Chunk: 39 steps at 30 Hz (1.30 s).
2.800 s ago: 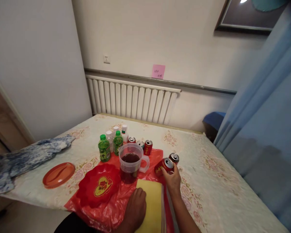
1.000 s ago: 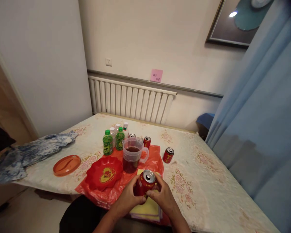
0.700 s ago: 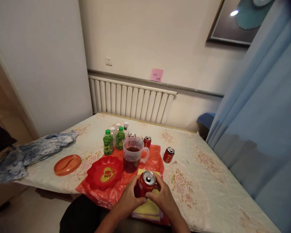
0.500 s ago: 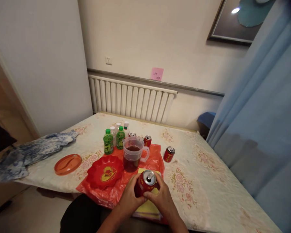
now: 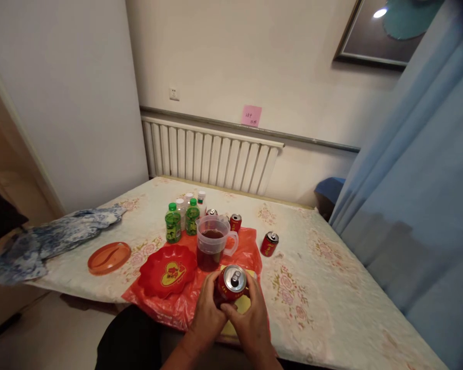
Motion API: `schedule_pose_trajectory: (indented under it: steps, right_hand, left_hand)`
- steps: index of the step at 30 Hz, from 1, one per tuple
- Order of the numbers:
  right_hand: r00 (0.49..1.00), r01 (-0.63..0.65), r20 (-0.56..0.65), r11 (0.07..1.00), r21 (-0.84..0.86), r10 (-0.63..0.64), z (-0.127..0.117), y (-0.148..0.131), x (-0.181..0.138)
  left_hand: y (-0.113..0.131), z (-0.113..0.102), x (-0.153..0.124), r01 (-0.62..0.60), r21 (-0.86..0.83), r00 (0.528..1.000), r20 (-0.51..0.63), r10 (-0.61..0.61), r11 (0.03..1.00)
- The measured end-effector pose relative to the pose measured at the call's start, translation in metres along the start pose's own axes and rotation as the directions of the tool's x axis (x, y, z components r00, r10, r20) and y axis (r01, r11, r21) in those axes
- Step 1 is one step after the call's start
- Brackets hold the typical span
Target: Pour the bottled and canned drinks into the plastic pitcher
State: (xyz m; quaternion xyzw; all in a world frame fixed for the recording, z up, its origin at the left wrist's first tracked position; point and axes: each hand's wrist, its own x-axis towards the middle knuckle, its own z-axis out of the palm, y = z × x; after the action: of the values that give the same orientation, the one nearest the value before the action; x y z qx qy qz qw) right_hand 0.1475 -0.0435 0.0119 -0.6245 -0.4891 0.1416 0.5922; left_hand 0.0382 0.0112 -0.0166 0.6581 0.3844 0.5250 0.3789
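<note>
My left hand (image 5: 209, 308) is wrapped around the left side of a red drink can (image 5: 228, 293). From the right, my right hand (image 5: 252, 313) also grips the can, its thumb across the front near my left thumb. The silver lid faces up towards me, with its pull tab and a dark spot that looks like the mouth hole. Just beyond the can stands a clear plastic measuring jug (image 5: 210, 252) holding dark brown liquid. A yellow cloth or paper (image 5: 239, 319) lies beneath my hands, partly hidden by them.
A red scalloped dish (image 5: 148, 280) rests on a red plastic sheet (image 5: 243, 246). Left of it lies an orange lid (image 5: 108, 258). Green-capped bottles (image 5: 173, 225), white-capped bottles and more red cans (image 5: 269, 243) stand around the jug. Crumpled blue-white fabric (image 5: 73, 234) covers the left edge.
The can has shifted slightly left and upward in view, its lid now tipped more towards me. Both hands stay around it; the view has moved a little.
</note>
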Motion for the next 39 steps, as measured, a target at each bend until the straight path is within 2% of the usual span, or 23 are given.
schedule_pose_trajectory:
  steps: [13, 18, 27, 39]
  right_hand:
    - [0.994, 0.106, 0.007, 0.991, -0.081, -0.105, 0.0, -0.003, -0.004]
    - [0.996, 0.089, 0.039, 0.992, -0.084, -0.086, -0.001, 0.0, -0.002]
    - [0.999, 0.032, 0.028, 0.998, -0.06, -0.03, -0.005, 0.0, 0.003]
    - [0.996, 0.069, 0.056, 0.989, -0.132, -0.062, -0.007, -0.008, 0.002]
  left_hand:
    - [0.006, -0.001, -0.005, 0.037, -0.037, 0.999, 0.026, -0.036, 0.999]
    - [0.01, -0.001, -0.005, 0.06, -0.035, 0.998, 0.031, -0.059, 0.998]
    - [0.001, 0.001, -0.004, 0.012, -0.008, 0.997, 0.08, -0.012, 1.0]
    - [0.014, -0.002, -0.005, 0.156, -0.142, 0.979, 0.155, -0.134, 0.977]
